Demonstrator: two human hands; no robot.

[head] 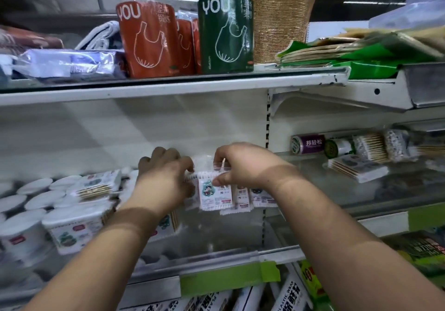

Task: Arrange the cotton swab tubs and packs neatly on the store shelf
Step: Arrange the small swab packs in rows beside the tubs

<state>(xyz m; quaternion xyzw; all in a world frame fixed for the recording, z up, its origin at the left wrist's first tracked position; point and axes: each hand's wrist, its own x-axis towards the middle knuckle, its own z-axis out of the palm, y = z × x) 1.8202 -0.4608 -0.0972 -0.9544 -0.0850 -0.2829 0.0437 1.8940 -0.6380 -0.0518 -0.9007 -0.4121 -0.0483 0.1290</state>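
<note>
Both left hand (166,178) and right hand (240,164) pinching hanging cotton swab packs (215,196), just right of the tubs (36,204). Risk: loose grip, packs dropping off shelf edge (216,260).

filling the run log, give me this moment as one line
left hand: grips small clear cotton swab packs | right hand: pinches packs' top edge | round white-lidded tubs: shelf left
</note>
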